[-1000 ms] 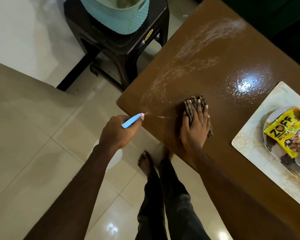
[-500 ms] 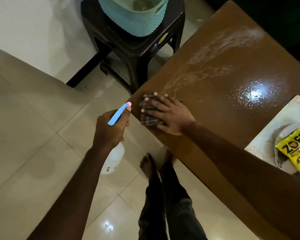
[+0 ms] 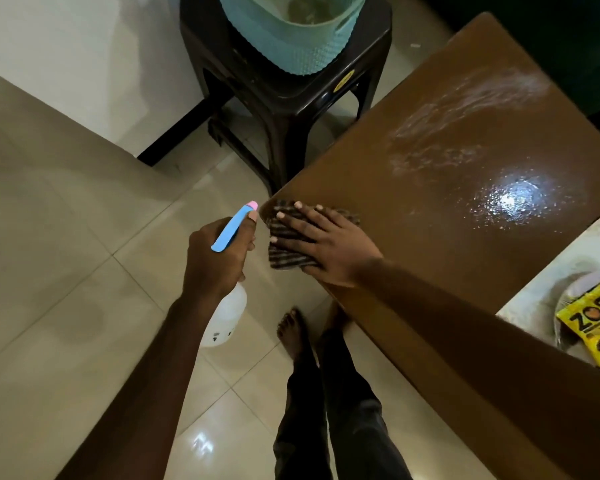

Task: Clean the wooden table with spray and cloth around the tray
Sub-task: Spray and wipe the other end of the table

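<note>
Wiping has carried the striped cloth (image 3: 284, 259) from further in on the wooden table (image 3: 430, 244) out to its near-left corner, where one end now hangs past the edge. The right hand (image 3: 326, 249) presses it down flat, fingers straight and spread, pointing left instead of away as they did a second ago. The left hand (image 3: 215, 261) is wrapped round the neck of the spray bottle (image 3: 227, 317). It held the nozzle over the table edge a second ago, and now holds the bottle off the table above the floor tiles, just left of the cloth.

Spraying looks paused and this corner is probably done. White spray streaks (image 3: 465, 109) still lie unwiped toward the far side, and wet droplets (image 3: 510, 199) shine between them and the tray (image 3: 548, 292), which sits at the right edge holding a yellow packet (image 3: 593, 320). I judge those patches come next, working up beside the tray.
</note>
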